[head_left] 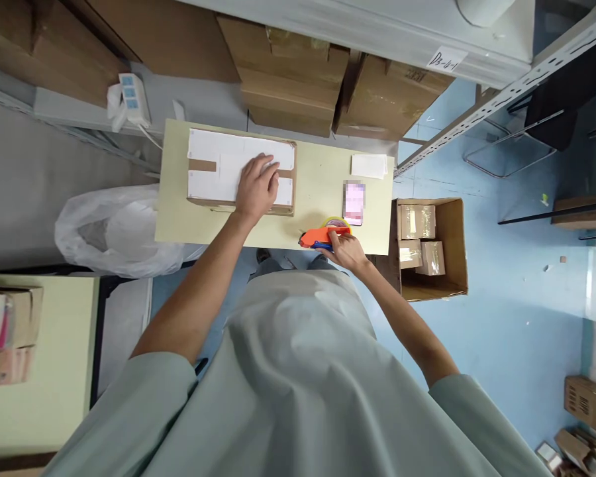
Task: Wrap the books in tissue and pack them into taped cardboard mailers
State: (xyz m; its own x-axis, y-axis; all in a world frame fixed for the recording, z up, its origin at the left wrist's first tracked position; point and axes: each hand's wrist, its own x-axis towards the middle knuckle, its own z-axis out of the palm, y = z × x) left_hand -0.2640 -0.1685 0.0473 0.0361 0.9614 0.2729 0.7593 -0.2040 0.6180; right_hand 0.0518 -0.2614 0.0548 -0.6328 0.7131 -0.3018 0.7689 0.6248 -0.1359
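A closed cardboard box [218, 142] with white sheets and a brown gap along its top lies on the pale yellow table [318, 159]. My left hand [257, 185] rests flat on the right part of the box's top, fingers stretched out. At the table's front edge, my right hand [344, 250] is wrapped round an orange tape dispenser [316, 236] with a blue part below. A yellow-rimmed roll of tape [336, 222] shows behind its handle; part of the roll is hidden. Just beyond the dispenser lies a phone [353, 202] with a blurred screen.
White paper slips [369, 165] lie at the table's back right. An open carton [454, 248] holding several small boxes stands to the right. Left are a plastic-lined bin [114, 232] and a power strip [134, 99]. A metal shelf [377, 33] overhangs the back.
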